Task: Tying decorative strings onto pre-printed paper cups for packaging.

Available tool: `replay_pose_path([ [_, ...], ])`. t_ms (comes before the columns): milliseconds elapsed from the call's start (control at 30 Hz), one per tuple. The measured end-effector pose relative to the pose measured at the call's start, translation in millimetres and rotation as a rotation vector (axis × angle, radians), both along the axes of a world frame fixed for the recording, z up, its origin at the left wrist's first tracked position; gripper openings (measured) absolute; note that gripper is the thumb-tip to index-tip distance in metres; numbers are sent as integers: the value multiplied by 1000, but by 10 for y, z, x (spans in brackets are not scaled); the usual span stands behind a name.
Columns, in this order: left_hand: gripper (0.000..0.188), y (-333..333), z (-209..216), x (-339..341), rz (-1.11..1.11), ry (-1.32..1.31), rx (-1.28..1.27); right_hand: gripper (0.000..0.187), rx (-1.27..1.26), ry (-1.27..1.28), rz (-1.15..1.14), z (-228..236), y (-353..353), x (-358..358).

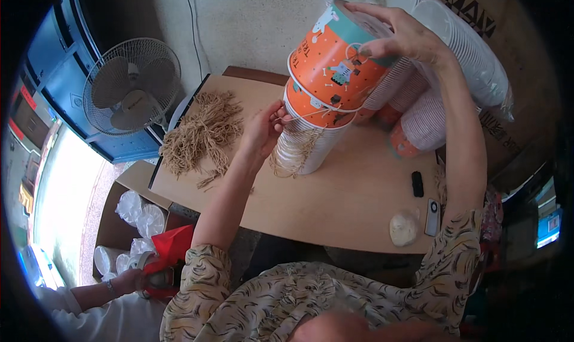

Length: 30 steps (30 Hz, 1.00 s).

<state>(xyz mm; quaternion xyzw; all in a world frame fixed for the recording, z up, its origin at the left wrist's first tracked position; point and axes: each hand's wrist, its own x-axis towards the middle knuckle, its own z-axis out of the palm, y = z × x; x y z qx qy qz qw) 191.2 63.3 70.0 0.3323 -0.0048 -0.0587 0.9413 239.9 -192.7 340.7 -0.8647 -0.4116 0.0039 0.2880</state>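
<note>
A tall stack of nested paper buckets (311,147) stands on the table, white rims showing along its side. At its top is an orange bucket (344,70) with a teal band and cartoon figures, slightly tilted. My right hand (409,37) grips that bucket's upper end, thumb on its side and fingers over the edge. Beside the lower part of the orange bucket, my left hand (266,127) is closed, pinching a thin cord (302,116) that runs across the bucket. More tan cords (305,147) dangle from the stack below.
A heap of tan twisted cords (206,133) lies on the table's left side. Further bucket stacks (418,127) and plastic-wrapped white ones (463,49) are at right. A fan (131,88) stands left. A black object (417,184) lies front right. Another person's hand (128,282) holds something lower left.
</note>
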Motion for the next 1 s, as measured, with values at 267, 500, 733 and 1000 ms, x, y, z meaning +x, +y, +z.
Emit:
replay_pose_path([
  [267, 14, -88, -120, -97, 16, 59, 56, 99, -120, -19, -6, -185, 167, 46],
  [500, 18, 58, -284, 12, -1, 89, 70, 97, -180, -121, -64, -285, 238, 65],
  [733, 18, 45, -354, 18, 34, 99, 133, 103, -236, -102, -56, -337, 276, -1],
  [1000, 18, 175, -458, 182, 212, 96, 527, 102, -42, -247, -82, -683, 174, 115],
])
